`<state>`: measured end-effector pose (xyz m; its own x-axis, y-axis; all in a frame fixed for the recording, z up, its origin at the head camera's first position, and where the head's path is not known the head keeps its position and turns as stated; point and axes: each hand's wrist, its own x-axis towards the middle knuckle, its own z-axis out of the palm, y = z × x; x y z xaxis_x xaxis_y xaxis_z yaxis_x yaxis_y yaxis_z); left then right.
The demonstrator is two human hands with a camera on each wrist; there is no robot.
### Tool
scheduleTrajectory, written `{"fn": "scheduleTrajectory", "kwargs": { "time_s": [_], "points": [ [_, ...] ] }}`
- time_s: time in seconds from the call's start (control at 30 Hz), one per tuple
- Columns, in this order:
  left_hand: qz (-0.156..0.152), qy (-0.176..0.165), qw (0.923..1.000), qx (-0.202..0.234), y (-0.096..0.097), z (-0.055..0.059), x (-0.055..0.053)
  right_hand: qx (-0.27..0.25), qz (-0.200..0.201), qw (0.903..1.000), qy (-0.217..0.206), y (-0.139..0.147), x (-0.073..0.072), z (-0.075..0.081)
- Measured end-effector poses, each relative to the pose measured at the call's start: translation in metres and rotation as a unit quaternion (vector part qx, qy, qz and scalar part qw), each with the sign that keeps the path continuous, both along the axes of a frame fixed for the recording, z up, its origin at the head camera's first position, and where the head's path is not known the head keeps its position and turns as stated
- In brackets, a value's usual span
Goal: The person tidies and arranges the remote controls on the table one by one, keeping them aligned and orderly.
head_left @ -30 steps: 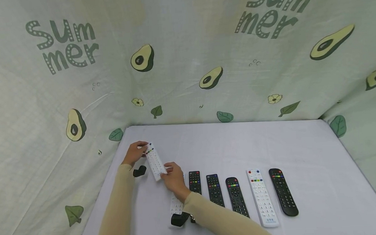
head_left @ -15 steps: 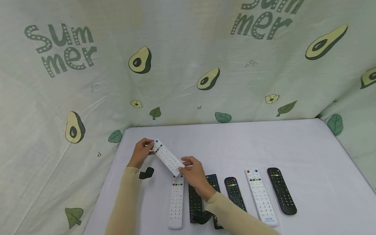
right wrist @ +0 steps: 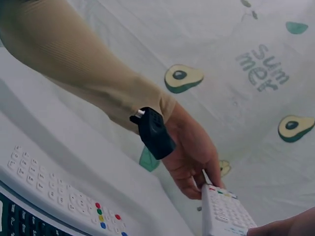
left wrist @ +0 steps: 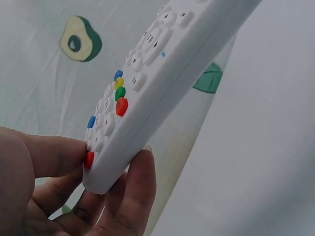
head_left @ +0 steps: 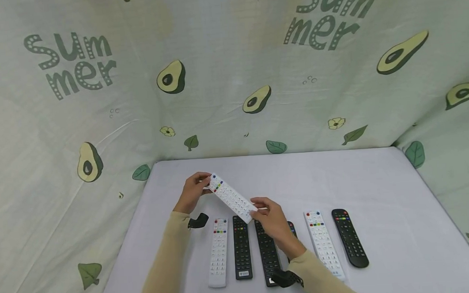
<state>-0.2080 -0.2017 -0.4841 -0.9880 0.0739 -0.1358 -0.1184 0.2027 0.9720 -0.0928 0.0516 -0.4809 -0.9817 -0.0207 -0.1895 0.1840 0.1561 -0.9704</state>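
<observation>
A white remote control (head_left: 232, 197) with coloured buttons is held aslant above the table between both hands. My left hand (head_left: 193, 190) pinches its upper end; in the left wrist view thumb and fingers (left wrist: 141, 189) grip either side of that white remote (left wrist: 157, 88). The lower end is pinched by my right hand (head_left: 274, 222), which hangs over the row of remotes. The right wrist view shows just a bit of the right hand (right wrist: 290, 226) at the remote's near end, with the left hand (right wrist: 192, 152) at the far one.
Below lies a row on the white table (head_left: 396, 191): a white remote (head_left: 218, 253), a black remote (head_left: 242, 252), another black remote (head_left: 267, 251), a partly hidden black one (head_left: 292, 227), a white one (head_left: 323, 243) and a rounded black one (head_left: 350, 238). A patterned cloth (head_left: 213, 46) stands behind.
Both hands have carried the white remote to the right across the row. It now slants more toward horizontal, and the leftmost white remote on the table has come into full view.
</observation>
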Motion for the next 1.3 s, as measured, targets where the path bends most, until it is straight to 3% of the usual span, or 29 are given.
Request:
{"fn": "scheduleTrajectory", "kwargs": {
  "time_s": [0.33, 0.67, 1.3],
  "points": [
    [-0.035, -0.002, 0.9992, 0.021, 0.043, -0.002, 0.006, 0.021, -0.014, 0.9994, -0.024, 0.044, 0.020, 0.000],
    [-0.092, 0.008, 0.9952, 0.032, 0.084, -0.003, 0.010, 0.046, -0.025, 0.9976, -0.045, 0.077, 0.039, -0.010],
    [-0.142, 0.008, 0.9890, 0.042, 0.168, -0.001, 0.027, 0.087, -0.042, 0.9920, -0.081, 0.154, 0.071, -0.014]
  ]
}}
